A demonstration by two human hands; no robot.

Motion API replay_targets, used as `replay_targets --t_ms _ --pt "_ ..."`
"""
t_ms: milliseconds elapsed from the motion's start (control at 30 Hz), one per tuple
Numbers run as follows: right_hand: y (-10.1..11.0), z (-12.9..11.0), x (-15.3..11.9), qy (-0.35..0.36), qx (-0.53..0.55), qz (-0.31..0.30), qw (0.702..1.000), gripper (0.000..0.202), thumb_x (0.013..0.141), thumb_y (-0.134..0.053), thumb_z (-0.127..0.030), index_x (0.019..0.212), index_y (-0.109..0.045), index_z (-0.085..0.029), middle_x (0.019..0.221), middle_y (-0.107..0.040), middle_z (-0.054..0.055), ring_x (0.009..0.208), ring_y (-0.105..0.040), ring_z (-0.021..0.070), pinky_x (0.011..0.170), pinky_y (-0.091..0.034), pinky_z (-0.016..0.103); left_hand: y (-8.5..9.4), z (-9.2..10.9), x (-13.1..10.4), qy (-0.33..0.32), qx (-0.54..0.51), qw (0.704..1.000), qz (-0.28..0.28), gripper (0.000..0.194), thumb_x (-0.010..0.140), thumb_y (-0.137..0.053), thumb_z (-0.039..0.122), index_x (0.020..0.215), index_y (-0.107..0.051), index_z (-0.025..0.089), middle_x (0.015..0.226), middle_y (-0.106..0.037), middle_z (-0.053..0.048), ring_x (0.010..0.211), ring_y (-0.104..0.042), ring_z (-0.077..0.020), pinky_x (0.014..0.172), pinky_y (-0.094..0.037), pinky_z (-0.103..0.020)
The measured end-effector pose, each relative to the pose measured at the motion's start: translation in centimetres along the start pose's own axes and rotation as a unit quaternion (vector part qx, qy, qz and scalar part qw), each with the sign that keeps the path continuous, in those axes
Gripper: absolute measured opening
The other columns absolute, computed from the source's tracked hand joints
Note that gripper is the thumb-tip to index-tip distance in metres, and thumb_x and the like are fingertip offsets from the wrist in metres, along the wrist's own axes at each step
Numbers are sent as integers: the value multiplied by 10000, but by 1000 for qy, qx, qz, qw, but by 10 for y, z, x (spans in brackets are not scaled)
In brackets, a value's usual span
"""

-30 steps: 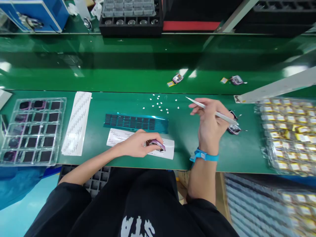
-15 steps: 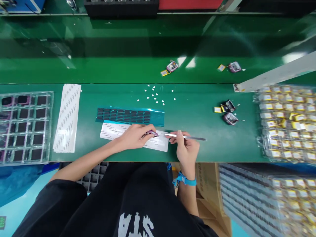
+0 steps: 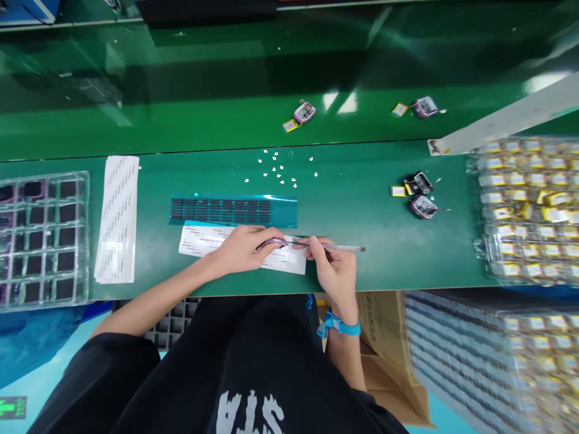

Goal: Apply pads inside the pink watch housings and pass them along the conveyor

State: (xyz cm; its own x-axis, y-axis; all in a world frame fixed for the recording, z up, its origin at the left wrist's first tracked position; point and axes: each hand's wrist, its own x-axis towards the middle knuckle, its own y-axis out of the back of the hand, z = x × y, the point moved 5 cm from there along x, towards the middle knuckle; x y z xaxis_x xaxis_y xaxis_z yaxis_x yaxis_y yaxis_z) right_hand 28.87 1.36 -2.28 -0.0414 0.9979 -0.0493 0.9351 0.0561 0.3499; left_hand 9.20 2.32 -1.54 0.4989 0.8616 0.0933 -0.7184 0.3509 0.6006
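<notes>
My left hand (image 3: 246,248) is closed around a small purple-edged device case (image 3: 275,242), mostly covered by the fingers. In my right hand (image 3: 333,265) is a pair of metal tweezers (image 3: 346,247), held almost level, their tips pointing left at the case. Whether the tips touch it I cannot make out. Under both hands lies a white printed sheet (image 3: 199,241). Just beyond it is a blue-green film (image 3: 284,211) bearing rows of thin black strips (image 3: 221,211). Several tiny white pieces (image 3: 274,172) are scattered on the green table beyond.
At the left are a clear tray (image 3: 85,241) of dark parts and a white strip stack (image 3: 116,220). Opened devices with yellow-edged batteries lie at the back (image 3: 304,112) and right (image 3: 423,207). A battery tray (image 3: 482,223) stands far right, near a slanted white bar (image 3: 497,117).
The tweezers and my right hand have shifted slightly left, closer to the case. My left hand keeps its grip. The whole view has tilted a little.
</notes>
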Motion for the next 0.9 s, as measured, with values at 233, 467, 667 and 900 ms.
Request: replay_targets --t_ms 233,467,667,900 --pt "4 -3 -1 11 30 -19 999 512 957 -618 -591 591 -617 -233 751 -769 82 792 -744 271 727 -583 376 -2 0 -1 2 25 1000 -3 262 1022 -498 271 1113 -735 203 907 -784 -51 720 -693 -179 627 -468 -263" --pt "6 -2 1 12 41 4 999 520 972 -602 -585 588 -605 -236 787 -778 86 785 -741 267 696 -567 373 6 -1 0 23 -14 999 28 231 996 -555 264 1094 -759 219 849 -794 -16 602 -641 -134 596 -434 -236" --pt "2 -2 6 14 46 14 999 521 963 -621 -578 569 -593 -238 757 -764 80 816 -744 272 757 -583 392 10 -2 1 14 -9 1000 19 222 979 -576 238 1080 -772 219 884 -810 -19 638 -669 -140 618 -449 -235" --pt "-1 -1 9 11 44 18 999 512 962 -633 -555 566 -595 -232 762 -763 80 843 -751 282 786 -581 398 2 -2 0 -9 44 999 -23 243 1000 -553 219 1109 -770 215 962 -817 -30 777 -710 -182 700 -500 -272"
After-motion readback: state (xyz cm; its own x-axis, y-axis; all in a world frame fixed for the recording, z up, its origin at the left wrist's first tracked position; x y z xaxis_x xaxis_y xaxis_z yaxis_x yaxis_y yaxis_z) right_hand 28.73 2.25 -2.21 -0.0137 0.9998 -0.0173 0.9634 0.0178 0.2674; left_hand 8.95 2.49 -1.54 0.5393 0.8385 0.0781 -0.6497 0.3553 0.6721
